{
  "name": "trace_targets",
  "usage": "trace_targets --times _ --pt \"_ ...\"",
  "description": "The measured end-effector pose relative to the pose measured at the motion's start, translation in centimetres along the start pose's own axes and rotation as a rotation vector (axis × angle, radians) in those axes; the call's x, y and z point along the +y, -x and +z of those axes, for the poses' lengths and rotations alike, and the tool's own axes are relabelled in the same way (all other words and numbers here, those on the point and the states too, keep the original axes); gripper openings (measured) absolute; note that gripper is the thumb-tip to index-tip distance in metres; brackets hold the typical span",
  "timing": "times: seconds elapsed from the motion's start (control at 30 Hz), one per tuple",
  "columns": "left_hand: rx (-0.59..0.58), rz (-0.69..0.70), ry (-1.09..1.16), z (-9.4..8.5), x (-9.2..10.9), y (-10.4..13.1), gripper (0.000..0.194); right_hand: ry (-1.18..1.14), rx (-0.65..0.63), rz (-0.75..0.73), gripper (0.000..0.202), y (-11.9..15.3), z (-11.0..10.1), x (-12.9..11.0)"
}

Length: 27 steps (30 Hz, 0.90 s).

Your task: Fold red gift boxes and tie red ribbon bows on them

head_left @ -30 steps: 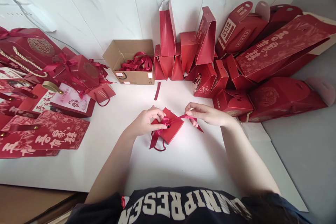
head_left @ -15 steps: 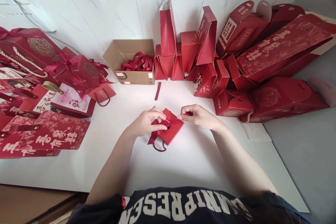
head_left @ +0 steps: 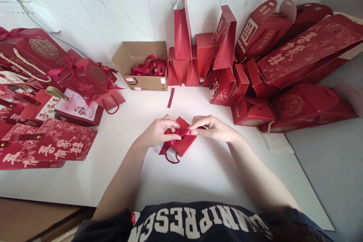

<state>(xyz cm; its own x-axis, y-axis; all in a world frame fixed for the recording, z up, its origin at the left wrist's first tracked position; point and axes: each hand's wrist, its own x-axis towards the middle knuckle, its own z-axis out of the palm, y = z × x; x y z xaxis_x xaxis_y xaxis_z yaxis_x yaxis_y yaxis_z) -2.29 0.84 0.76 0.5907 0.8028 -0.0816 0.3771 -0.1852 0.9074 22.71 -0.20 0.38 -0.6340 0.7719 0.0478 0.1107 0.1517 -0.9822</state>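
A small red gift bag lies on the white table with a twisted cord handle at its near side. Dark red ribbon crosses the bag, one tail hanging off to the left. With thumb and fingers, my left hand pinches the ribbon near the bag's middle. Just to the right, my right hand grips a loop of the same ribbon between thumb and forefinger, close to the left fingertips. The fingers partly hide how the ribbon is looped.
Behind stands an open cardboard box full of red ribbon. A flat dark red strip lies in front of it. Red gift boxes crowd the right side. Decorated red bags and boxes are piled at the left.
My right hand has moved left toward the left hand, bringing the ribbon over the bag's middle into a loop. My left hand has stayed about in place, still pinching.
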Motion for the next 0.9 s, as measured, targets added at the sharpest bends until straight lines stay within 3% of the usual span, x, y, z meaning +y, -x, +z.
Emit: trace_targets --times 0.37,0.57,0.77,0.9 --pt "-0.002 0.044 -0.034 0.0 -0.3 0.1 0.016 0.372 0.052 -0.209 0.024 -0.6 2.3 -0.5" --pt "0.002 0.061 -0.057 0.1 -0.4 0.0 0.017 0.563 0.068 -0.204 0.024 -0.6 2.9 -0.9" --pt "-0.005 0.089 -0.075 0.2 0.0 0.0 0.019 0.538 0.078 -0.184 0.025 -0.4 3.1 -1.6" --pt "0.019 0.075 -0.022 0.4 -0.3 0.1 0.014 0.399 0.078 -0.053 0.027 0.2 2.4 -2.1"
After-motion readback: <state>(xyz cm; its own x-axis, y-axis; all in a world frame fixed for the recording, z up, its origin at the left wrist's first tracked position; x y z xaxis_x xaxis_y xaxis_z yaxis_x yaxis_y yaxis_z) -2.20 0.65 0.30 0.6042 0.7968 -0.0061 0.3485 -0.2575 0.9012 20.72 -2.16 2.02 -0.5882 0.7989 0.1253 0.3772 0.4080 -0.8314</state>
